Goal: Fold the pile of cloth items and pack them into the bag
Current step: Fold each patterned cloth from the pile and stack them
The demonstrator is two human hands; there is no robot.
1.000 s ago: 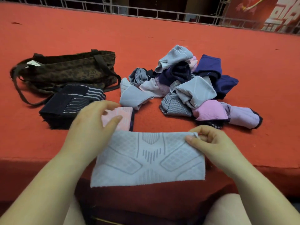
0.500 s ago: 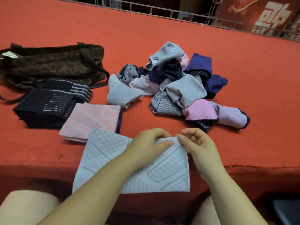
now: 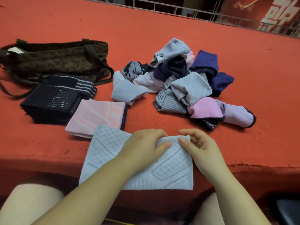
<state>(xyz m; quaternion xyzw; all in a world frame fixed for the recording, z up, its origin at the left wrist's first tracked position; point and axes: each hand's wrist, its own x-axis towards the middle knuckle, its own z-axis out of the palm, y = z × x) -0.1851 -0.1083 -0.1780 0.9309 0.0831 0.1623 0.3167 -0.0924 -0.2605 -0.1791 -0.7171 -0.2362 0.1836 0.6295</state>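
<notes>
Surface: a red felt-covered table is seen, its near edge running across the lower frame.
Item in work: a pale grey-blue patterned knit cloth is laid flat at the near edge, its lower part overhanging the edge. It is folded to a roughly square shape; the long axis cannot be told. Its top edge is tilted slightly, the far-left corner pointing away toward the pink piece.
Left hand: the upper middle of the cloth is pinched, thumb on top, fingers curled over the top edge.
Right hand: the top right corner is pinched between thumb and curled fingers.
Folded stock: a pink folded knit cloth is overlapped by the grey-blue cloth's far corner; a stack of dark navy striped folded cloths is placed just beside it.
Bag: a brown leopard-print fabric tote bag is lying behind the stack.
Unfolded stock: a loose pile of grey, purple, navy and pink cloths is heaped beyond the hands.
</notes>
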